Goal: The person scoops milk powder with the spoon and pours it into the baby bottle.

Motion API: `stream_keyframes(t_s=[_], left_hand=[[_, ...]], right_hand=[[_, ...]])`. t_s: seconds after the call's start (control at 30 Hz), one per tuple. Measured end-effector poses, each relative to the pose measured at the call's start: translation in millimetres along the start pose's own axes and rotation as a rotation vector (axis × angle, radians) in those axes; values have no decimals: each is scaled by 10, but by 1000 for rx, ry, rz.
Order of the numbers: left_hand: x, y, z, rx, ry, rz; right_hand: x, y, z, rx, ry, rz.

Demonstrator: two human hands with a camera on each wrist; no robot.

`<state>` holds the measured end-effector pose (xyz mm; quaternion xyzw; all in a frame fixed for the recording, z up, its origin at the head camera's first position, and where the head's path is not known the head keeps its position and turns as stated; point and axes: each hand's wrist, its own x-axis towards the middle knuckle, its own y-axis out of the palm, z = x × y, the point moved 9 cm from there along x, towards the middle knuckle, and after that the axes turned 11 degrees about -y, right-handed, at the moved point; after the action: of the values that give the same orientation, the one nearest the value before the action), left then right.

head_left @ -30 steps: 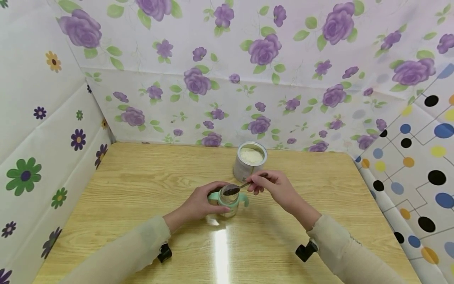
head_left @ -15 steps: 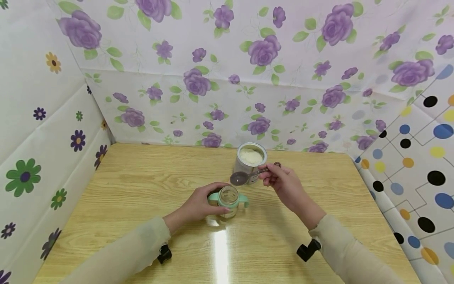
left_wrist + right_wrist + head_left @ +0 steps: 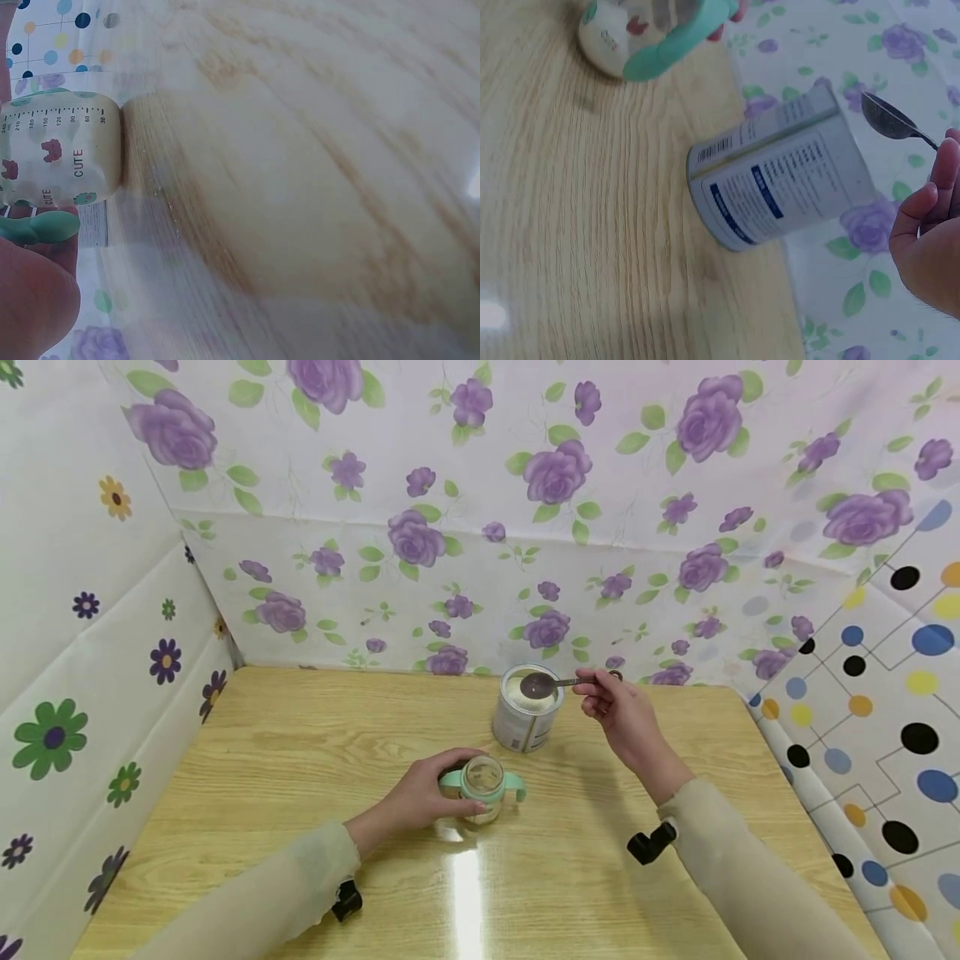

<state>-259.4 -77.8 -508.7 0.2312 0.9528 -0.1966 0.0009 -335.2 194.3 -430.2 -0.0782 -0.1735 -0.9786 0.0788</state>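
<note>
My left hand (image 3: 431, 787) grips a baby bottle (image 3: 483, 782) with mint-green handles, which stands upright on the table without a lid. In the left wrist view the bottle (image 3: 64, 146) shows a measuring scale, the word CUTE and pale contents. My right hand (image 3: 626, 718) pinches a dark metal spoon (image 3: 537, 686) by its handle. The spoon's bowl hangs over the mouth of an open tin (image 3: 517, 727) of pale powder, apart from the powder. In the right wrist view the spoon (image 3: 889, 120) is above the tin (image 3: 780, 176), and its bowl looks bare.
The wooden table (image 3: 300, 735) reaches back to a flowered cloth wall (image 3: 337, 585). Patterned cloth also hangs at the left and right sides. The tin stands near the table's back edge, behind and slightly right of the bottle.
My right hand has carried the spoon away from the bottle's mouth, back and to the right, over the tin. My left hand and the bottle have stayed in place.
</note>
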Motion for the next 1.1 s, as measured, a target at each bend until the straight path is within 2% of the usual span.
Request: stream_keyframes(t_s=[0.4,0.63,0.83,0.97,1.1], left_hand=[[-14,1,-17,13,-4,12],[-7,-4,-32,40,-10,7],[0,-17,-74,57,-5,29],[7,-86,-145,16,11,60],[73,-243,-251,-28,27,58]], right_hand=[[154,-228,-310,-88,57,-40],[165,-276,-385,-111,63,-44],[170,-291,-407,-100,65,-49],[180,-279,-417,-99,69,-51],[194,-268,-416,-121,61,-51]])
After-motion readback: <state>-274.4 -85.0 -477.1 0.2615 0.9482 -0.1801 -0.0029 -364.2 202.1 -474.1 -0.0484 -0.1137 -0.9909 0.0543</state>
